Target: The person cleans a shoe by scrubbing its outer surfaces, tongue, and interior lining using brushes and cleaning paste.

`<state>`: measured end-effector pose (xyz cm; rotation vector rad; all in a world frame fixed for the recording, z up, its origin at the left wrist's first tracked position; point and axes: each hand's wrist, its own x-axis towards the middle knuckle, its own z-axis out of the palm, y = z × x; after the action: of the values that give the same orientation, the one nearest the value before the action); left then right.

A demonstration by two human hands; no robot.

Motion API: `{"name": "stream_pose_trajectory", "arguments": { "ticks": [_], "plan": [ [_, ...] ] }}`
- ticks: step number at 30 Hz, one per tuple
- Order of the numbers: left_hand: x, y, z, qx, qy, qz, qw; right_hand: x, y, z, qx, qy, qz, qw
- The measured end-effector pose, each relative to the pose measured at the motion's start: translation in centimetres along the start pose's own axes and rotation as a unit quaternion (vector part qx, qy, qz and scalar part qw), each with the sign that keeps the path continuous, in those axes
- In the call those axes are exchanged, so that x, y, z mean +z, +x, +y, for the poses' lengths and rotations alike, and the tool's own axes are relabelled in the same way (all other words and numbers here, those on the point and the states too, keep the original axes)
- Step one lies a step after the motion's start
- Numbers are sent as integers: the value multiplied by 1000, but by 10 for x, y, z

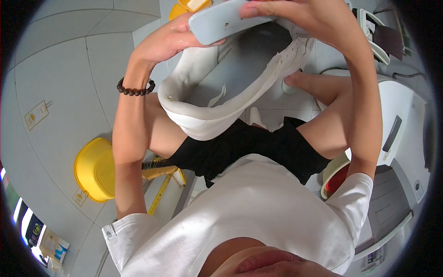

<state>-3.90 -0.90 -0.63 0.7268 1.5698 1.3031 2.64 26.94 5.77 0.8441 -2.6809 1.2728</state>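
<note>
Both my hands are raised at the top of the view around a pale blue-white flat piece (226,23) with rounded corners and a small dark mark. At its left end, my left hand (177,39) is closed on it, the skin shining as if wet. My right hand (300,14) grips the other end, thumb lying over its face. Below hangs a long white cloth-like band (203,113) in a wide loop over my lap, a row of small holes along its right part. Whether it is joined to the flat piece I cannot tell.
A yellow basin (94,171) is against the grey tiled wall at left, near a dark-bristled brush (154,164). A pale bucket with something red (337,180) inside stands right of my lap. A large white appliance-like thing (399,120) is at right; a yellow container (194,4) is at top.
</note>
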Motion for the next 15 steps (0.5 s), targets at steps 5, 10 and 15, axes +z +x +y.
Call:
{"name": "stream_pose_trajectory", "arguments": {
  "ticks": [5, 10, 15],
  "plan": [
    [5, -1, 7, -5, 58, 0, 998, -25, -2, -9, 121, 4, -50, 991],
    [4, 0, 12, -85, 124, 60, 987, -1, 2, -18, 23, 6, 13, 1000],
    [-3, 0, 16, -138, 62, -7, 988, -22, 2, -10, 132, 44, -47, 989]
  ]
}}
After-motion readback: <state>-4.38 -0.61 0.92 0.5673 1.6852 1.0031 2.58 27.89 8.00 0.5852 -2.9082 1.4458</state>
